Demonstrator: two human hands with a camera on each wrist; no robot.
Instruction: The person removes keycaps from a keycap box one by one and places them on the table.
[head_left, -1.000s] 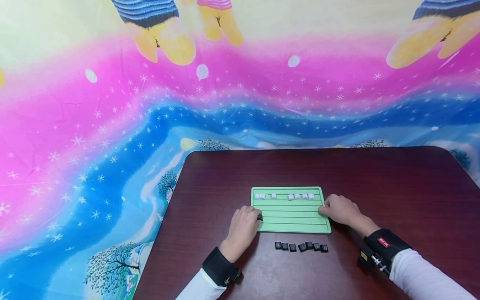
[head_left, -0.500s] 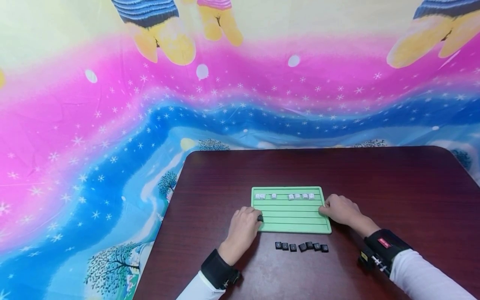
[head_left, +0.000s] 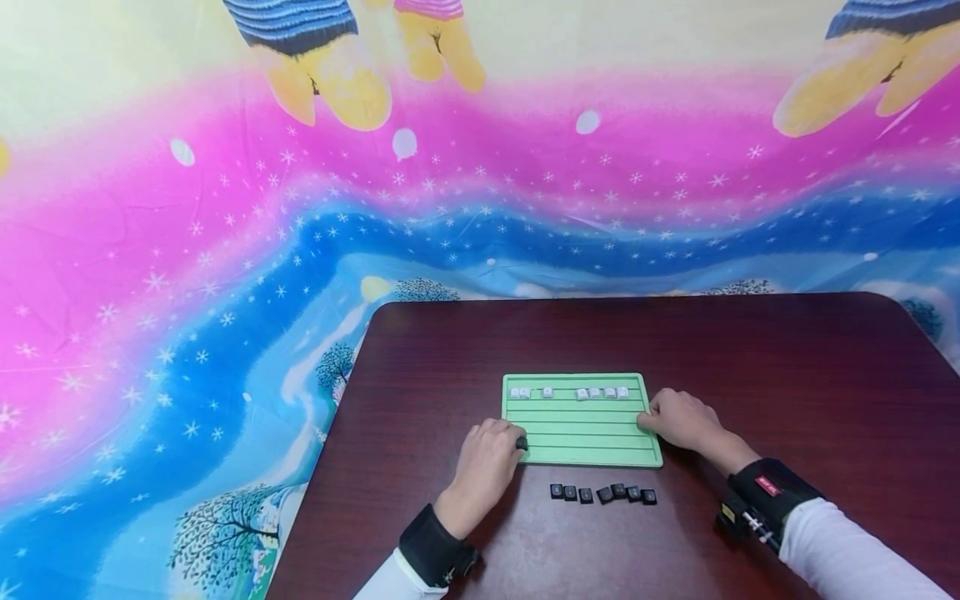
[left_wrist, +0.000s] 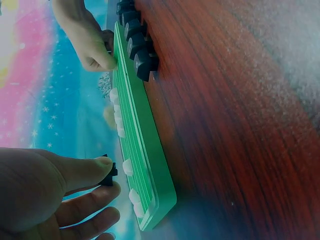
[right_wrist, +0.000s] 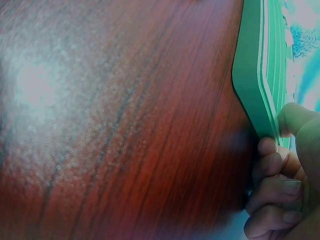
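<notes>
A black keycap (head_left: 521, 443) is pinched between thumb and index finger of my left hand (head_left: 486, 458), over the left edge of a grooved green board (head_left: 581, 429). In the left wrist view the keycap (left_wrist: 107, 178) stands out from the fingertips, with the other fingers spread below. My right hand (head_left: 682, 419) holds the board's right edge; in the right wrist view its thumb lies on top and its fingers curl at the side. Several white keycaps (head_left: 595, 392) sit in the board's far groove, with gaps between some of them.
Several black keycaps (head_left: 586, 496) lie in an uneven row on the dark wooden table (head_left: 442, 358), just in front of the board. A patterned cloth (head_left: 480, 208) hangs behind the table's far edge.
My left hand has shifted slightly toward the near edge of the board, carrying the black keycap. The right hand and the board look unmoved.
</notes>
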